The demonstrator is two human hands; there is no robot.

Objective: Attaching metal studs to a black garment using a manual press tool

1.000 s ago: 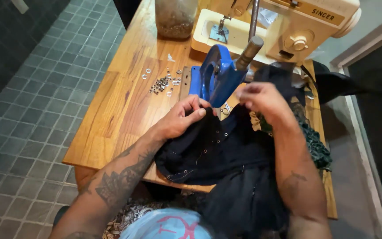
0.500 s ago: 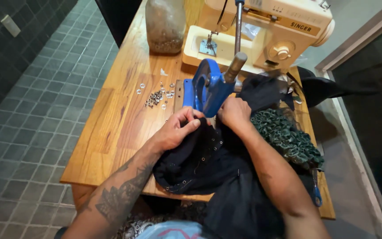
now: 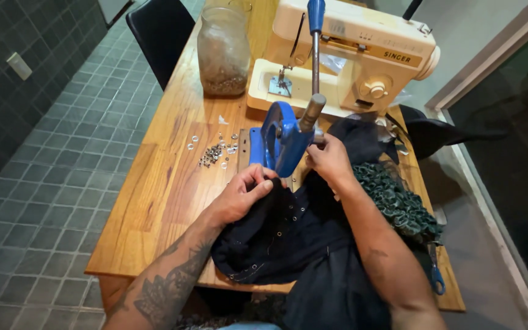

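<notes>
Both our hands are closed on the dark garment (image 3: 288,238). Our left hand (image 3: 244,197) pinches a fold of its edge between thumb and curled fingers, just below the blue hand press (image 3: 282,142). Our right hand (image 3: 330,160) grips the cloth right beside the press base, fingers tucked under. The garment, studded with small metal snaps, spreads over the near edge of the wooden table (image 3: 166,183). Loose metal snaps (image 3: 215,153) lie left of the press; a cream sewing machine (image 3: 349,61) and glass jar (image 3: 222,52) stand behind.
</notes>
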